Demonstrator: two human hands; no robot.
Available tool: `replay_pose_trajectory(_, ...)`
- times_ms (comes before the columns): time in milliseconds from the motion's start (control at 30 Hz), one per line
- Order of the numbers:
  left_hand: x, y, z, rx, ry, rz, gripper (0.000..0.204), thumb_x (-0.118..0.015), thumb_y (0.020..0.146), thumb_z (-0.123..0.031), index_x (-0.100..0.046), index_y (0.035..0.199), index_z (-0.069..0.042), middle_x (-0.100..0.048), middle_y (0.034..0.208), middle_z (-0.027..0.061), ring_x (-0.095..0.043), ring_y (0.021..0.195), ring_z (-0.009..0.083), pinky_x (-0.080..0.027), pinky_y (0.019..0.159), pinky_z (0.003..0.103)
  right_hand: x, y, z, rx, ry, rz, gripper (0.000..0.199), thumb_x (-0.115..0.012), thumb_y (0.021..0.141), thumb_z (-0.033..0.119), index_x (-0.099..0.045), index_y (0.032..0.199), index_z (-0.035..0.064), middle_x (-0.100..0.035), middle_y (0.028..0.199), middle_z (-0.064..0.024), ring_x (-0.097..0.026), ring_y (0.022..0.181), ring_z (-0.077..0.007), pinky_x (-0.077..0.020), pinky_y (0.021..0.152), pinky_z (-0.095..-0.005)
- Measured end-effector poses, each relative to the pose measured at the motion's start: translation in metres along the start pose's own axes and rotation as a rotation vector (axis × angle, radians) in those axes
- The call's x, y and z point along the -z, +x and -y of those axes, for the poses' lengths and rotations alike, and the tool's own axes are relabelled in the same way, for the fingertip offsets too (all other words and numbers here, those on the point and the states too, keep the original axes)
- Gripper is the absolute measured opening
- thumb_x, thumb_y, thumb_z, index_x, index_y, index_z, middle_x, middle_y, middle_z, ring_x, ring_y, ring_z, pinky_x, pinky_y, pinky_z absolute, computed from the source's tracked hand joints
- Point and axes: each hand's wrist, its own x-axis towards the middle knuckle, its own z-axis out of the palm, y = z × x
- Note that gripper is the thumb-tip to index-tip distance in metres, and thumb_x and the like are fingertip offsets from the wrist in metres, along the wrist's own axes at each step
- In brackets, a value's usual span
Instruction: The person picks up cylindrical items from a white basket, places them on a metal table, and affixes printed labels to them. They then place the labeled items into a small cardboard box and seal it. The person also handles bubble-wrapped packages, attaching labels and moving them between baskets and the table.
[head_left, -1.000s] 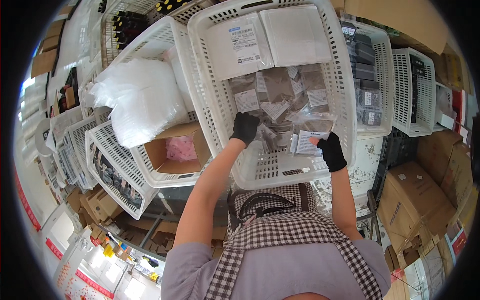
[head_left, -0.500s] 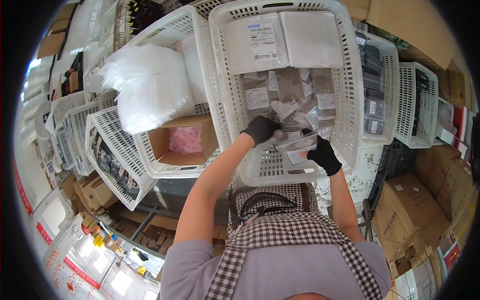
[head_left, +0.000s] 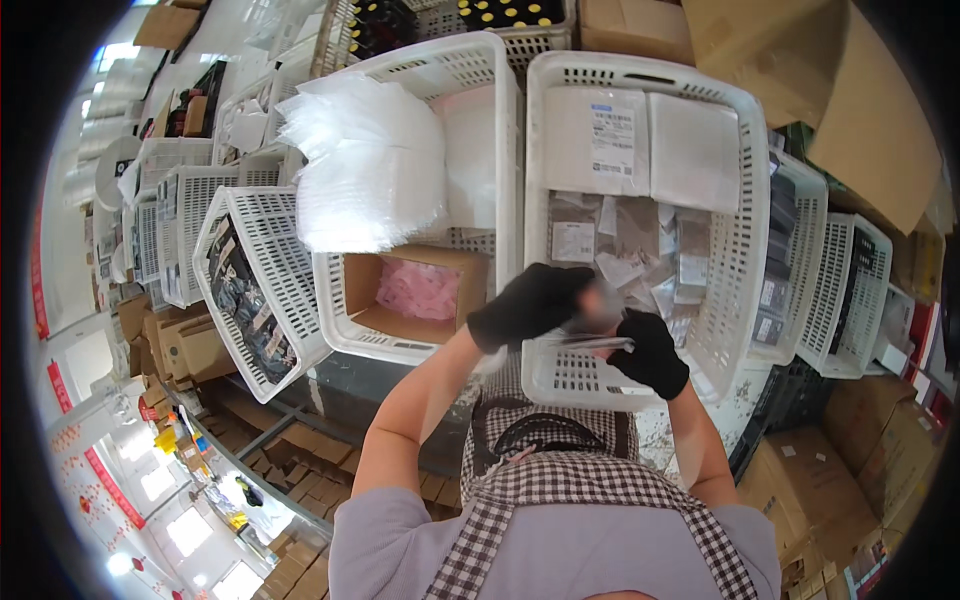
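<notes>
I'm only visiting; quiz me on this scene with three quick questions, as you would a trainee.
1. Choose one: the apron is (a) striped, (b) checked, (c) dotted.
2. True or false: the left hand and the right hand both wear white gloves.
3. Fill in the colour: the open cardboard box beside the puffy white sheets holds something ____.

Key: 1 b; 2 false, they are black; 3 pink.
</notes>
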Motion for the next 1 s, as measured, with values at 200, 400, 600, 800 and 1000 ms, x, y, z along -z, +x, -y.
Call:
replay_pose_trajectory(200, 0.158, 0.027, 0.170, 0.259, 0.315, -0.695, 0.008, -0.051, 0.082, -0.008, -0.057, 0.085, -0.003, -0.064, 0.079, 0.0117, -0.063, 0.079, 0.0269, -0.048, 0.073, 0.034, -0.028, -0.040, -0.014, -0.147, -0.132, -0.353, 0.043, -0.083, 0.057, 0.033, -0.063, 0.083, 0.0050, -0.061, 0.072, -0.0108, -0.061, 0.067, -0.0270, -0.0463, 0.061, -0.0345)
replay_pose_trajectory(400, 0.225, 0.122, 0.306, 0.661, 0.958, -0.329, 0.041, -0.035, 0.088, -0.011, -0.044, 0.129, -0.009, -0.047, 0.130, 0.0150, -0.046, 0.119, 0.0280, -0.036, 0.100, 0.039, -0.063, -0.060, 0.003, -0.692, 0.288, -0.404, 0.044, -0.082, 0.061, 0.017, -0.062, 0.098, 0.0012, -0.066, 0.090, -0.0079, -0.063, 0.086, -0.0182, -0.0496, 0.074, -0.0309)
replay_pose_trajectory(600, 0.243, 0.135, 0.350, 0.635, 1.088, -0.100, 0.051, -0.038, 0.087, -0.014, -0.032, 0.138, -0.017, -0.033, 0.142, 0.0100, -0.044, 0.122, 0.0289, -0.039, 0.097, 0.042, -0.098, -0.030, 0.012, -0.574, 1.346, -0.923, 0.072, -0.075, 0.070, 0.017, -0.038, 0.130, 0.0033, -0.053, 0.121, -0.0113, -0.054, 0.110, -0.0277, -0.0464, 0.092, -0.0415)
replay_pose_trajectory(800, 0.238, 0.130, 0.294, 0.776, 1.181, 0.079, 0.045, -0.051, 0.083, -0.018, -0.046, 0.128, -0.012, -0.048, 0.130, 0.0123, -0.048, 0.118, 0.0285, -0.040, 0.097, 0.040, -0.115, -0.019, 0.016, -0.536, 1.526, -0.957, 0.055, -0.066, 0.077, 0.016, -0.045, 0.124, -0.0014, -0.059, 0.113, -0.0123, -0.061, 0.099, -0.0242, -0.0514, 0.084, -0.0371)
replay_pose_trajectory(1000, 0.253, 0.111, 0.261, 0.518, 1.261, 0.000, 0.046, -0.058, 0.078, -0.031, -0.053, 0.121, -0.016, -0.055, 0.120, 0.0115, -0.052, 0.113, 0.0283, -0.036, 0.097, 0.048, -0.095, -0.021, 0.038, -0.522, 1.415, -0.914, 0.045, -0.061, 0.080, 0.016, -0.049, 0.119, -0.0030, -0.062, 0.106, -0.0125, -0.064, 0.092, -0.0229, -0.0529, 0.081, -0.0345)
